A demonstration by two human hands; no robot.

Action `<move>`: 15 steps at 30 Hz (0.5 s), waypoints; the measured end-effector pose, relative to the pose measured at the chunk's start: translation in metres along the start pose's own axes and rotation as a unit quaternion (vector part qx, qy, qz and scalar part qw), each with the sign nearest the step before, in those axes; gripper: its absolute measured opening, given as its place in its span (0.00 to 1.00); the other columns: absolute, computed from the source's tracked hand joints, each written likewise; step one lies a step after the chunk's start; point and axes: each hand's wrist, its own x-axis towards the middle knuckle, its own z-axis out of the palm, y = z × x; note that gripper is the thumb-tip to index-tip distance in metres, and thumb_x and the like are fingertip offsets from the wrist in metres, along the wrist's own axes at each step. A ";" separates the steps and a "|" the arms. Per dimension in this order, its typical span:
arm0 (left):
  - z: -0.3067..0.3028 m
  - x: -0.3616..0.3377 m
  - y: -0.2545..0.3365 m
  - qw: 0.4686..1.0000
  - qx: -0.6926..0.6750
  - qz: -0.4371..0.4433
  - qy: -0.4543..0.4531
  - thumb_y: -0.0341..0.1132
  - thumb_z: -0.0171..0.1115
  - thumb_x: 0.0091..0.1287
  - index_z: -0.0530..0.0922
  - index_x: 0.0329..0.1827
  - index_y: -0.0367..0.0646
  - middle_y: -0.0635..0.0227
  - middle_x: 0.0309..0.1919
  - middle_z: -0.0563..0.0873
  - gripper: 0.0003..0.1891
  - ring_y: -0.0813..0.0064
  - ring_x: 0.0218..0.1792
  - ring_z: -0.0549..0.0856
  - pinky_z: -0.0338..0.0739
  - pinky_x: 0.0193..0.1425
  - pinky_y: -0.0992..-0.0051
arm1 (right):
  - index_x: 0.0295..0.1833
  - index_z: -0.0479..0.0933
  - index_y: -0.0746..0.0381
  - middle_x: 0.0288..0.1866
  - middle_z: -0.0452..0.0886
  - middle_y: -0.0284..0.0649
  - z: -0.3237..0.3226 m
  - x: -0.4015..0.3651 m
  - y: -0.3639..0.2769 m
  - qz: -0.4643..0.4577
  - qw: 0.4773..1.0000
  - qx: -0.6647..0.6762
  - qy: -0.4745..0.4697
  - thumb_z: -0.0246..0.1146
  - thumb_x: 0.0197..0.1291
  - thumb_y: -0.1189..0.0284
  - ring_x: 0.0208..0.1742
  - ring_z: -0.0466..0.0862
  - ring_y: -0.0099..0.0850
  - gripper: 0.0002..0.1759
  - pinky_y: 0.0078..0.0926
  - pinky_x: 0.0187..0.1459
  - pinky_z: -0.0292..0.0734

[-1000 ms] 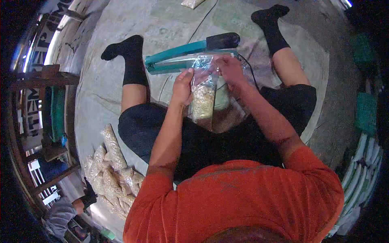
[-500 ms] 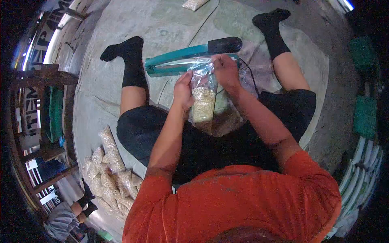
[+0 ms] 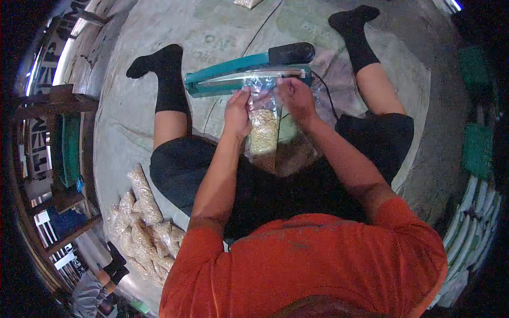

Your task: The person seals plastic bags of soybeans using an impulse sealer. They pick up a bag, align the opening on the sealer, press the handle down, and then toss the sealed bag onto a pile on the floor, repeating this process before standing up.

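"Clear plastic bag of pale pieces (image 3: 263, 132): where?"

"Straight ahead, twelve o'clock. The left hand (image 3: 237, 114) has fingers clasping its nine-o'clock edge; the right hand (image 3: 298, 100), at two, is blurred, so I can't tell its grip."

"Handling it well?"

"I'd hold the top flat, contents low. Beyond lies the long teal sealer with black handle (image 3: 233, 67), arm raised."

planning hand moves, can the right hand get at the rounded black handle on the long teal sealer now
Probably yes: the raised black handle sits just beyond the right hand with nothing loose visible between, though that hand may first need to leave the clear plastic bag.
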 end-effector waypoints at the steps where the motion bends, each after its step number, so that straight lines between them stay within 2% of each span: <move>1: 0.002 -0.002 0.000 1.000 0.020 0.010 0.001 0.41 0.51 0.82 0.77 0.57 0.36 0.49 0.51 0.89 0.16 0.53 0.50 0.91 0.88 0.52 0.54 | 0.50 0.86 0.61 0.41 0.89 0.47 0.001 0.004 0.001 0.002 1.000 0.001 0.000 0.68 0.66 0.62 0.43 0.89 0.38 0.15 0.35 0.49 0.83; 4: -0.001 0.000 -0.003 0.999 0.036 0.029 -0.004 0.44 0.51 0.82 0.77 0.57 0.37 0.50 0.51 0.88 0.17 0.52 0.50 0.90 0.88 0.51 0.53 | 0.47 0.87 0.62 0.40 0.89 0.45 0.005 0.014 0.003 -0.025 0.999 0.015 0.034 0.68 0.65 0.65 0.42 0.89 0.37 0.13 0.36 0.48 0.83; 6: -0.003 0.002 -0.003 0.999 0.030 0.039 -0.010 0.45 0.52 0.82 0.76 0.57 0.37 0.50 0.50 0.88 0.18 0.52 0.49 0.90 0.88 0.50 0.52 | 0.49 0.82 0.66 0.38 0.86 0.36 0.007 0.015 0.003 -0.041 0.999 -0.002 0.002 0.64 0.75 0.68 0.36 0.86 0.24 0.11 0.22 0.38 0.81; 8: -0.003 0.001 -0.002 0.998 0.031 0.033 0.045 0.46 0.52 0.82 0.76 0.59 0.38 0.50 0.49 0.88 0.19 0.51 0.48 0.91 0.88 0.50 0.50 | 0.48 0.82 0.66 0.38 0.86 0.36 0.005 0.015 0.000 -0.048 0.998 -0.035 0.013 0.63 0.75 0.68 0.36 0.86 0.24 0.11 0.22 0.37 0.81; 12: 0.006 0.002 0.001 0.999 0.006 0.020 0.042 0.48 0.53 0.81 0.75 0.61 0.38 0.49 0.49 0.88 0.21 0.51 0.49 0.90 0.87 0.52 0.50 | 0.45 0.82 0.67 0.37 0.86 0.36 0.003 0.011 -0.027 -0.049 0.993 -0.079 0.069 0.63 0.74 0.69 0.34 0.85 0.23 0.10 0.23 0.34 0.81; 14: 0.004 0.005 0.003 1.000 -0.018 0.009 0.006 0.46 0.55 0.81 0.76 0.60 0.36 0.51 0.50 0.89 0.20 0.56 0.48 0.91 0.88 0.50 0.59 | 0.45 0.82 0.67 0.36 0.86 0.35 0.006 0.022 -0.011 -0.074 0.992 -0.073 0.076 0.63 0.74 0.68 0.33 0.85 0.23 0.11 0.23 0.33 0.81; 15: 0.001 0.007 0.004 1.000 -0.018 0.009 0.006 0.46 0.55 0.81 0.76 0.60 0.36 0.51 0.50 0.89 0.20 0.56 0.48 0.91 0.88 0.50 0.59 | 0.44 0.82 0.67 0.34 0.85 0.35 0.007 0.024 -0.011 -0.098 0.990 -0.066 0.083 0.64 0.73 0.67 0.32 0.85 0.23 0.12 0.23 0.32 0.80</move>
